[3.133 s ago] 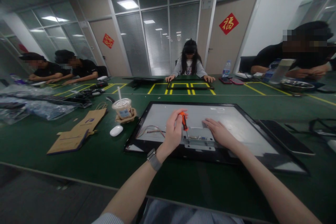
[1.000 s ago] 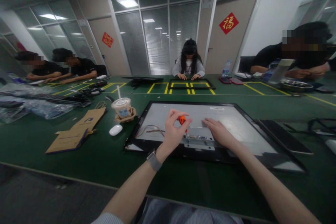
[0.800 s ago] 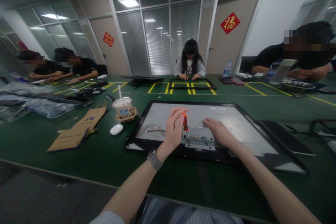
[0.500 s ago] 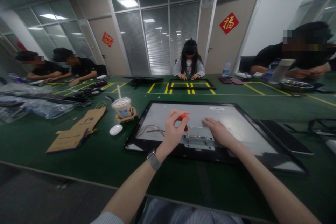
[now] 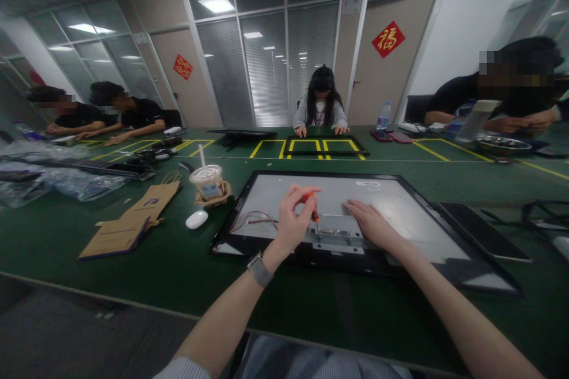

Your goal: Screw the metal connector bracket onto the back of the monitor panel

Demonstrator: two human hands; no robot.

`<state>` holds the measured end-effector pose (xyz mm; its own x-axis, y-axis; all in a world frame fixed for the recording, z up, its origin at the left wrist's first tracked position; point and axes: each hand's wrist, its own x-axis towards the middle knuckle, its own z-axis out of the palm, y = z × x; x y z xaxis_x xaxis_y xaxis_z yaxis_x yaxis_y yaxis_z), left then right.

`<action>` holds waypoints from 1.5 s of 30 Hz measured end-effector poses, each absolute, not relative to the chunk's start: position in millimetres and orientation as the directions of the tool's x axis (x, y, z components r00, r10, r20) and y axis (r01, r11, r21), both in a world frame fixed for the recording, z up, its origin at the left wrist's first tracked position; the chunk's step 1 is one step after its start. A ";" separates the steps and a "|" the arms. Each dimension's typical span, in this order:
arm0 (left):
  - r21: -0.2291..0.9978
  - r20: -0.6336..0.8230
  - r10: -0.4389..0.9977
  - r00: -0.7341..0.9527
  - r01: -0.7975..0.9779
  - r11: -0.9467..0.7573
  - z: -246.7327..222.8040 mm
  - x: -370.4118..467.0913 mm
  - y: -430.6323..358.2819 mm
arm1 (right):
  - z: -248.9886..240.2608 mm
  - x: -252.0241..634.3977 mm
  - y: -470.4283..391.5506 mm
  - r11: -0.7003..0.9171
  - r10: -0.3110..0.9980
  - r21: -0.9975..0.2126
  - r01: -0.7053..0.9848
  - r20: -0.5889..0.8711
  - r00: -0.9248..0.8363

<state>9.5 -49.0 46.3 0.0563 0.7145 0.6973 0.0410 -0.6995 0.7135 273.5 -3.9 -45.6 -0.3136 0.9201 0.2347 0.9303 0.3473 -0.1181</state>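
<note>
My left hand (image 5: 294, 217), with a watch on its wrist, is closed around the orange-and-black handle of a screwdriver (image 5: 315, 211). The screwdriver stands nearly upright, its tip down at a metal bracket with connector ports (image 5: 338, 237). That bracket sits near the close edge of a flat display panel (image 5: 284, 189), which lies with its grey metal back up inside a black frame. My right hand (image 5: 367, 220) rests flat on the panel's back, fingers stretched out, right of the screwdriver. Loose thin wires (image 5: 258, 219) lie on the panel's left part.
Left of the panel are a drink cup (image 5: 208, 182) in a cardboard holder, a white mouse (image 5: 196, 219) and a brown paper bag (image 5: 133, 219). A dark flat slab (image 5: 482, 230) lies to the right. Across the table a person (image 5: 320, 103) handles a black frame (image 5: 326, 145).
The screwdriver handle has turned slightly in my left hand. My right hand stays in place. Across the table, the person's hands have moved apart along the black frame.
</note>
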 end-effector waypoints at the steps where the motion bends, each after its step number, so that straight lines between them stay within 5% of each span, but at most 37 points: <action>1: 0.701 0.709 0.704 0.032 0.069 -0.710 45.8 9.5 -48.2 | -45.2 273.3 -4.3 0.347 0.920 -0.116 0.931 0.234 -0.314; 11: 0.712 0.696 0.715 0.070 0.062 -0.699 46.2 10.1 -52.0 | -43.3 272.9 -4.0 0.349 0.919 -0.112 0.931 0.237 -0.316; 17: 0.661 0.742 0.669 -0.041 0.208 -0.721 43.3 10.5 -48.9 | -45.7 273.1 -4.1 0.350 0.915 -0.101 0.931 0.248 -0.318; 38: 0.761 0.639 0.759 0.123 0.037 -0.647 43.9 11.8 -48.6 | -44.0 272.8 -3.2 0.341 0.920 -0.116 0.933 0.247 -0.306; 45: 0.669 0.729 0.682 0.056 0.151 -0.727 42.4 10.4 -44.9 | -43.6 271.2 -5.6 0.331 0.921 -0.091 0.939 0.246 -0.301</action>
<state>10.4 -44.9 42.4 0.0563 0.6824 0.7288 0.1509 -0.7274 0.6694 271.2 -5.6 -43.6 -0.3012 0.9214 0.2456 0.9391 0.3313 -0.0912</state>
